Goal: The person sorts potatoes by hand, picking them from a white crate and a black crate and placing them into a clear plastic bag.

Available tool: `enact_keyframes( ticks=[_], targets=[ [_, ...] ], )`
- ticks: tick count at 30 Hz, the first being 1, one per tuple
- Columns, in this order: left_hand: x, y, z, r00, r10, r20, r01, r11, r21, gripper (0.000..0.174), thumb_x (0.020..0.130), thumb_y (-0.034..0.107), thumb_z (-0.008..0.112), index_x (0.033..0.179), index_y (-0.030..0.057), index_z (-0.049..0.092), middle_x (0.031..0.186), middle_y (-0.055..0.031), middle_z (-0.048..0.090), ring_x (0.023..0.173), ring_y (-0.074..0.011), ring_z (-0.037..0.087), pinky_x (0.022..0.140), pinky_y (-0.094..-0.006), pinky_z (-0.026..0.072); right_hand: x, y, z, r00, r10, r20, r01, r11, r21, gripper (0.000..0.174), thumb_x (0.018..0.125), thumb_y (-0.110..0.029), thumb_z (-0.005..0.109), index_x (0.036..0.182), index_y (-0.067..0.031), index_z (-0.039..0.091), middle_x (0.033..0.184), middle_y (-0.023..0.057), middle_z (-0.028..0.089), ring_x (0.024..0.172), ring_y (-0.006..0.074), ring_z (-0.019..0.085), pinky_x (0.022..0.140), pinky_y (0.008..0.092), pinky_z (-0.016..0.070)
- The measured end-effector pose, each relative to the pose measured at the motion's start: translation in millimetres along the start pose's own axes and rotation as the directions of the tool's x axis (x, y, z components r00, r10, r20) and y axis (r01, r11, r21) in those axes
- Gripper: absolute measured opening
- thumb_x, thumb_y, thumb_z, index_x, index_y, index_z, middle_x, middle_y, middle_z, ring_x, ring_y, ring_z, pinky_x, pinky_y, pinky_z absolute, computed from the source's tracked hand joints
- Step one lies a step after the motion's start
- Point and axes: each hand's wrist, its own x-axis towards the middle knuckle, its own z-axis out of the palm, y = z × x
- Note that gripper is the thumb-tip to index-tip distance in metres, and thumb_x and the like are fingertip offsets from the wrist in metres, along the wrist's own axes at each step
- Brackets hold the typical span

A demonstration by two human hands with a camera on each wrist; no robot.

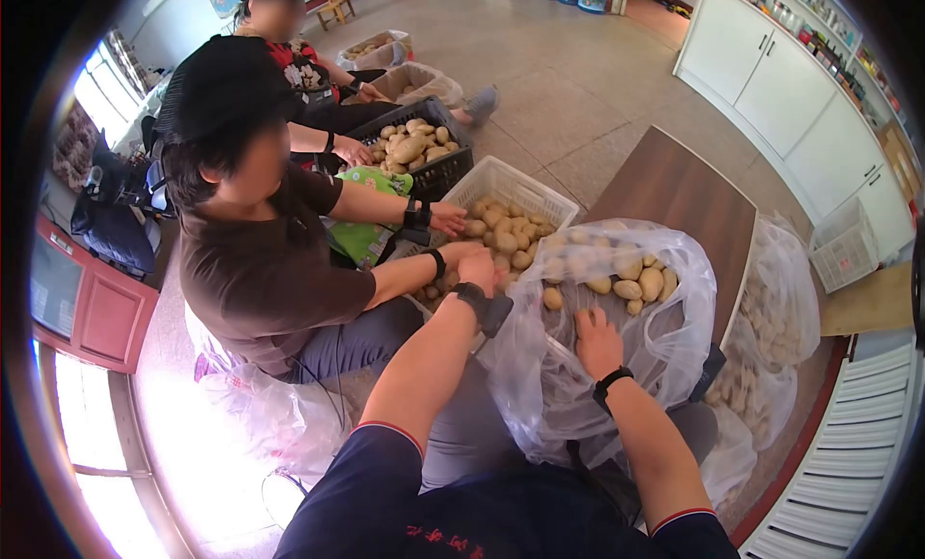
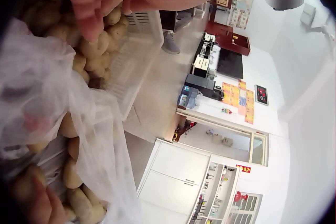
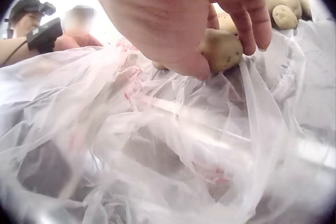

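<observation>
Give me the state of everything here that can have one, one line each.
plastic bag, open at the top, potatoes inside
white crate, partly filled
black crate, heaped full
cabinet doors, shut
right hand, at the bag's mouth, gripping a potato
left hand, over the white crate, grip unclear

Two potato-filled crates [image 1: 438, 178], two seated people [image 1: 260, 270]
</observation>
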Motion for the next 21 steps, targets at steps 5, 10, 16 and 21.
enact_keyframes(
  ticks=[5,10,16,21],
  targets=[
    [-50,105,-54,0.898,-0.416,0.14,0.169,0.034,-0.985,0.024,0.094,0.009,0.05,0.116,0.0031,0.053,0.104,-0.0119,0.057,0.084,-0.0263,0.063,0.072,-0.0368,0.0577,-22,3,-4,0.999,-0.011,-0.032,0.013,0.999,0.047,0.048,0.074,-0.006,0.064,0.12,-0.0147,0.052,0.12,0.0132,0.051,0.092,0.0385,0.06,0.076,0.0474,0.0519],
    [-62,138,-42,0.954,-0.248,0.165,0.176,0.023,-0.984,0.026,0.094,0.012,0.05,0.118,0.0013,0.054,0.101,-0.0115,0.059,0.072,-0.0224,0.063,0.061,-0.0339,0.0573,-37,2,-13,1.0,0.029,-0.002,-0.028,0.991,0.131,0.046,0.075,-0.006,0.062,0.119,-0.0151,0.053,0.123,0.0142,0.051,0.095,0.0396,0.059,0.079,0.0478,0.0514],
    [-83,159,-26,0.959,-0.02,0.281,0.281,0.16,-0.946,0.019,0.094,0.011,0.051,0.109,0.0017,0.056,0.094,-0.0094,0.06,0.067,-0.0186,0.063,0.06,-0.0329,0.0573,-44,7,-11,0.997,0.075,-0.009,-0.073,0.984,0.161,0.048,0.073,-0.004,0.061,0.118,-0.017,0.055,0.123,0.0111,0.054,0.096,0.0383,0.059,0.08,0.0462,0.0515],
    [-85,159,-22,0.943,0.034,0.331,0.311,0.261,-0.914,0.017,0.096,0.012,0.05,0.108,0.0015,0.056,0.091,-0.0079,0.06,0.068,-0.018,0.063,0.061,-0.0311,0.0562,-47,6,-17,0.996,0.087,0.002,-0.086,0.985,0.15,0.047,0.073,-0.004,0.061,0.117,-0.0182,0.056,0.123,0.0088,0.054,0.097,0.0368,0.059,0.081,0.0448,0.0511]
  ],
)
